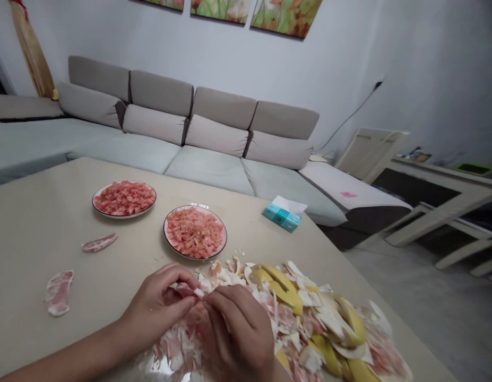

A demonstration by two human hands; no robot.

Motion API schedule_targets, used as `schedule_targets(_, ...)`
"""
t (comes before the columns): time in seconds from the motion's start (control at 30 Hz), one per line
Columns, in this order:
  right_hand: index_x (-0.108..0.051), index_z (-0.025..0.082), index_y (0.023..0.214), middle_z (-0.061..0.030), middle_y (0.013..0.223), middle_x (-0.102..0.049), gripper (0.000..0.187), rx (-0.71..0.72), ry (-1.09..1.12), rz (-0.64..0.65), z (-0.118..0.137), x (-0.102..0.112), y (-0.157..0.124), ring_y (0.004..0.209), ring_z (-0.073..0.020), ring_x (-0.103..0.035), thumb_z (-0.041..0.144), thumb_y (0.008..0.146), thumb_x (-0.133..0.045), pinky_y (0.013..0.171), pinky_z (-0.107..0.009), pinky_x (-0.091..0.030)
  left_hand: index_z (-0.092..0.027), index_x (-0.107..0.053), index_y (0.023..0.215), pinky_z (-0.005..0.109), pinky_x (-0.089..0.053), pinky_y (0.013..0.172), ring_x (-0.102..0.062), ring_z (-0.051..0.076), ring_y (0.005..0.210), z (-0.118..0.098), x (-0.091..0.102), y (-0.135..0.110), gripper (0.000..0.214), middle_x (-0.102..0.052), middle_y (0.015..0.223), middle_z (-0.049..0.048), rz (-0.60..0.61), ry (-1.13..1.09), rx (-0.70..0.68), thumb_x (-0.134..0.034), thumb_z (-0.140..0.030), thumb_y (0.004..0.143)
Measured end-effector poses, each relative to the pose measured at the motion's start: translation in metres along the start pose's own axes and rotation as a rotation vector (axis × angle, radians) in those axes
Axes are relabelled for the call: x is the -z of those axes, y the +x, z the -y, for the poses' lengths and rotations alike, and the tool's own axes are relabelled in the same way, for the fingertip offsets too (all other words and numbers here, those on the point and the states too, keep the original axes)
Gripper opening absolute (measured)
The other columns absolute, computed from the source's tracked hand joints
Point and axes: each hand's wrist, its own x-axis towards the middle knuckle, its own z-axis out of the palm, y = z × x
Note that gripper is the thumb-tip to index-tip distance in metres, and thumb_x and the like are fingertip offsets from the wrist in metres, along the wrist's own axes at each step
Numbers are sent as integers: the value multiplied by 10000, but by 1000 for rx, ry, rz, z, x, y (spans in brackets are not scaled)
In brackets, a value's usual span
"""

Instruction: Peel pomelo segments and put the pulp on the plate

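My left hand (158, 300) is closed around a small pink pomelo segment (186, 289), thumb and index finger pinching it. At the piece's white end, the bent fingers of my right hand (246, 326) pinch it too, and the two sets of fingertips almost meet. My right fingers partly hide the contact. Beneath and beside both hands spreads a heap of pomelo peel and membrane (309, 313), with yellow rind, white pith and pinkish skins. Two unpeeled segments lie apart on the left: a slim one (100, 243) and a wider one (59, 293).
Beyond my hands, two dark-rimmed plates, one nearer (178, 249) and one farther left (124, 216), hold piles of pink pulp. A blue tissue box (283, 215) rests near the table's (26, 223) right edge. A grey sofa (212, 164) lines the far side.
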Motion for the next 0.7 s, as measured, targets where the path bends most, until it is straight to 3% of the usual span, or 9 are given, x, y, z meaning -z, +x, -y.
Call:
schedule_targets(0.27,-583,217,825,-32,757,-618,162,-253,127,-144,6,-1,7,725,-184,-589,71,861,-525,655,-287,-460,-216,-678,890,275,-529,801,-640,186,902,-5,2,-2,89,-666,931,41,53,42,-49,-653,-177,813)
schedule_targets(0.47,-567,212,777,-9,741,-588,141,-381,176,-168,7,-4,8,697,-160,-560,139,888,-519,643,-260,-435,-199,-678,877,278,-524,779,-640,185,880,-8,1,-3,103,-663,915,42,71,-94,8,-680,-162,782)
schedule_targets(0.53,-568,213,766,0,731,-579,136,-448,217,-184,5,-1,10,682,-155,-555,184,894,-532,628,-251,-436,-191,-676,868,281,-522,781,-642,184,875,-7,0,-3,104,-661,910,41,68,-133,25,-686,-154,772)
schedule_targets(0.7,-579,226,823,16,741,-585,120,-671,262,-376,-8,21,18,669,-143,-562,311,907,-567,611,-231,-460,-175,-655,833,273,-524,704,-643,171,799,0,-4,-4,97,-660,854,34,92,-239,145,-709,-171,752)
